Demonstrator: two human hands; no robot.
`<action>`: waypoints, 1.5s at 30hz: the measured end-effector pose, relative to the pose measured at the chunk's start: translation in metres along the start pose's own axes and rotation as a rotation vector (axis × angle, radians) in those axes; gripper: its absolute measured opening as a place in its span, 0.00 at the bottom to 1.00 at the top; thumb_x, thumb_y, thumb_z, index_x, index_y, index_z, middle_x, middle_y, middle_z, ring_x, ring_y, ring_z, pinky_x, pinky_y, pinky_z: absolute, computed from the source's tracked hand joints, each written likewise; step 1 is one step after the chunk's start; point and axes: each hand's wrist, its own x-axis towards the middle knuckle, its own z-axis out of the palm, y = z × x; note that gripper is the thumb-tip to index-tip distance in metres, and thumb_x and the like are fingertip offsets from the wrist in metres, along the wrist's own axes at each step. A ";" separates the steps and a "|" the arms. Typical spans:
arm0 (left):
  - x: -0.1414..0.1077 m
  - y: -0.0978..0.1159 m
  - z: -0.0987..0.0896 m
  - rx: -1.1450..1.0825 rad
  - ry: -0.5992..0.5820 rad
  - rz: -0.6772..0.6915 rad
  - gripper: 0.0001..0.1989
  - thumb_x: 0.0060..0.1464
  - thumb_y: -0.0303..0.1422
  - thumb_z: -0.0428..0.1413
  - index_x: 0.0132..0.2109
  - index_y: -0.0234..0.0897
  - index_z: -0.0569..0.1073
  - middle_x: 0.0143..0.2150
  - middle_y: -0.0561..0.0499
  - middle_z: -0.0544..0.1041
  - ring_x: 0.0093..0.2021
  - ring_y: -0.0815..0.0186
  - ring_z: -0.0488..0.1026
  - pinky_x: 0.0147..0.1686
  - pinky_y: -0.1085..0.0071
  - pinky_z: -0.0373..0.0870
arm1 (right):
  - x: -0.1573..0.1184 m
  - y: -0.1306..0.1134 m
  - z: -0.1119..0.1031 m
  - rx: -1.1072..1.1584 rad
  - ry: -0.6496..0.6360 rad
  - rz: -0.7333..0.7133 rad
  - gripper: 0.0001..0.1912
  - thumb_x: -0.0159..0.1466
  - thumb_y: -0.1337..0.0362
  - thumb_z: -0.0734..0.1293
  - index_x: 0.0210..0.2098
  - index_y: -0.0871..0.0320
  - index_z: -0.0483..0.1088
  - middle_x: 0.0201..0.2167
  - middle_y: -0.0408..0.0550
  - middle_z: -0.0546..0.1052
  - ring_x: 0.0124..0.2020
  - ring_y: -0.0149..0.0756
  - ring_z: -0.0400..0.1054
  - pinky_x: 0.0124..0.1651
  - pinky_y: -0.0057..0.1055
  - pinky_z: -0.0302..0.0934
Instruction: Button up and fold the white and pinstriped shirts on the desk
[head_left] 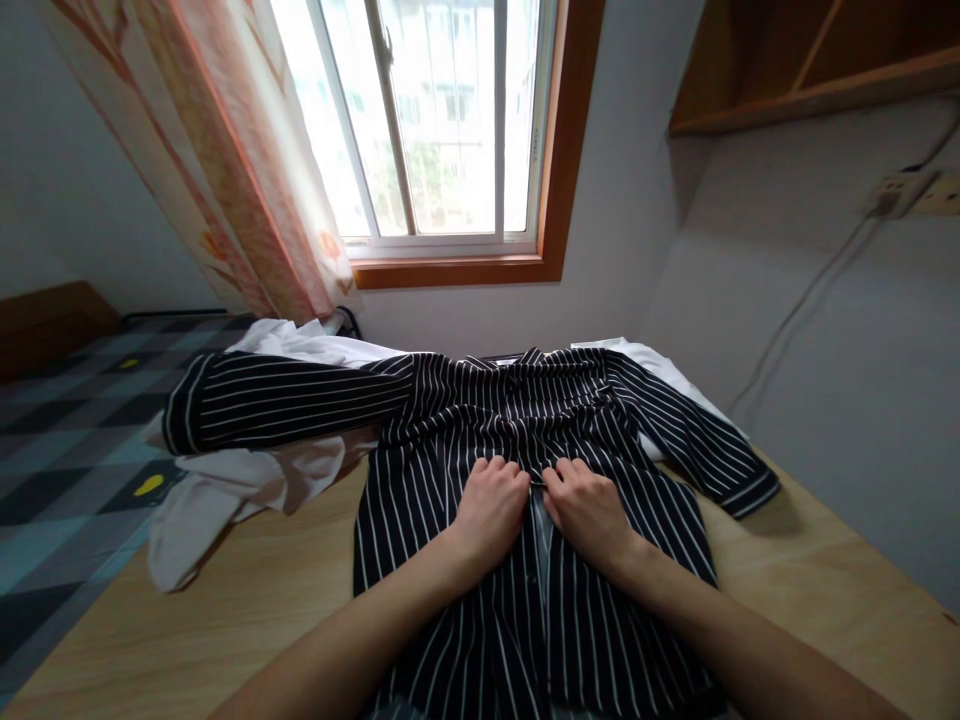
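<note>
A black shirt with white stripes (pixel 442 500) lies spread front up on the table, its collar toward the window and its sleeves out to both sides. Its front edges part below my hands. My left hand (pixel 491 505) has its fingers curled on the front edge at the middle of the shirt. Close beside it, my right hand (pixel 585 510) grips the other front edge in the same way. Any button between the fingers is hidden. White garments (pixel 240 480) lie partly under the striped shirt, showing at the left and behind the right sleeve.
The wooden table (pixel 285 580) carries the clothes. At the left is a bed with a checked sheet (pixel 67 430). A patterned curtain (pixel 247 150) hangs by the window (pixel 450 120). On the right are a wall shelf (pixel 810 100) and a socket with a cord (pixel 896 195).
</note>
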 end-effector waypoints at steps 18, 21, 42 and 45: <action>0.006 -0.014 -0.006 -0.559 -0.178 -0.240 0.07 0.57 0.33 0.53 0.35 0.35 0.75 0.36 0.48 0.77 0.36 0.63 0.72 0.33 0.71 0.63 | 0.001 0.014 0.013 1.377 -0.133 0.512 0.04 0.52 0.66 0.68 0.29 0.59 0.70 0.21 0.41 0.73 0.20 0.31 0.67 0.22 0.26 0.61; 0.007 -0.013 -0.005 -0.589 -0.154 -0.240 0.08 0.56 0.32 0.53 0.34 0.34 0.75 0.34 0.48 0.77 0.34 0.64 0.71 0.32 0.71 0.62 | 0.000 0.010 0.012 1.370 -0.116 0.524 0.07 0.52 0.64 0.69 0.30 0.60 0.72 0.22 0.43 0.75 0.20 0.31 0.68 0.22 0.27 0.62; 0.010 -0.018 0.002 -0.866 -0.185 -0.285 0.09 0.49 0.30 0.52 0.26 0.32 0.74 0.22 0.52 0.72 0.24 0.69 0.66 0.25 0.74 0.58 | -0.003 0.006 0.012 1.183 0.010 0.422 0.10 0.56 0.63 0.67 0.34 0.61 0.77 0.31 0.50 0.81 0.33 0.42 0.76 0.40 0.36 0.70; 0.009 -0.017 0.001 -0.806 -0.155 -0.292 0.09 0.49 0.30 0.52 0.26 0.32 0.75 0.23 0.51 0.74 0.25 0.68 0.68 0.26 0.74 0.59 | -0.003 0.007 0.012 1.194 0.027 0.430 0.10 0.56 0.62 0.67 0.34 0.60 0.77 0.31 0.50 0.81 0.34 0.42 0.77 0.40 0.35 0.70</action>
